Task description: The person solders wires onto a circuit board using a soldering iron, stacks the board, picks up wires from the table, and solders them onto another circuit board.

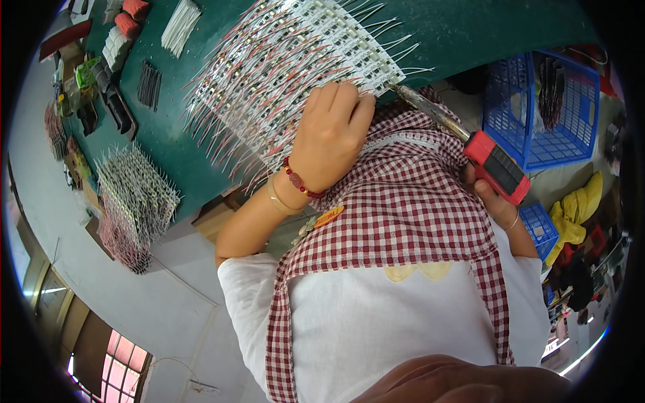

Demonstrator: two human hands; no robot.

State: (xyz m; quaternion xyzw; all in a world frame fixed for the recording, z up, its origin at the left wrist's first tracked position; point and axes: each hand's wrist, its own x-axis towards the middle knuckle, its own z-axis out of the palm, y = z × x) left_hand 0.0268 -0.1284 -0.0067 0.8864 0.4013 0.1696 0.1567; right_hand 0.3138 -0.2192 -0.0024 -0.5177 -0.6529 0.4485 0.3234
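Note:
A white panel of small circuit boards (316,40) lies on the green table, with many thin red and white wires sticking out of it. My left hand (334,131) rests over the panel's near edge, its fingers bent and pressed together. What lies between those fingertips is hidden under the hand. A soldering iron (497,164) with a red and black handle is held in my right hand (494,201), mostly behind the handle. Its metal shaft points up and left, and the tip meets or nearly meets the panel's right corner, just right of my left hand.
Another wired stack (138,198) lies at the table's left edge. White wires (180,27), dark wires (149,86) and red-ended bundles (127,25) lie farther back. A blue plastic crate (561,127) stands at the right, with a smaller blue basket (537,228) below it.

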